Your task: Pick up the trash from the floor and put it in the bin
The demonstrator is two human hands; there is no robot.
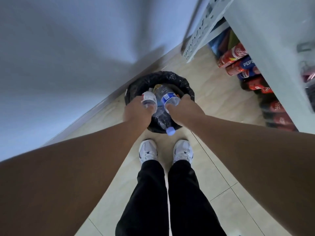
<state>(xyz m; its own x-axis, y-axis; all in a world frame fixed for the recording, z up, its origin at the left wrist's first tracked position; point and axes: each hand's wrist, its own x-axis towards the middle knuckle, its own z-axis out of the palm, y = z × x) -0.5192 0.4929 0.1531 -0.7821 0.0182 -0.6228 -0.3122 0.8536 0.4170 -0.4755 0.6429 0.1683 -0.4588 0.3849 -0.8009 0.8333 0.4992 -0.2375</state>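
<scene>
Bin (184, 83), black-lined, twelve o'clock of shoes (148, 150): holds unclear trash. Left hand (138, 111) closed around red-labelled bottle (149, 99); right hand (183, 109) closed around blue-labelled bottle (167, 97), both over the bin.

both hands (136, 113) cover part of the bin (185, 86); soda cans (238, 60) run under the shelf, labels blurry.
</scene>
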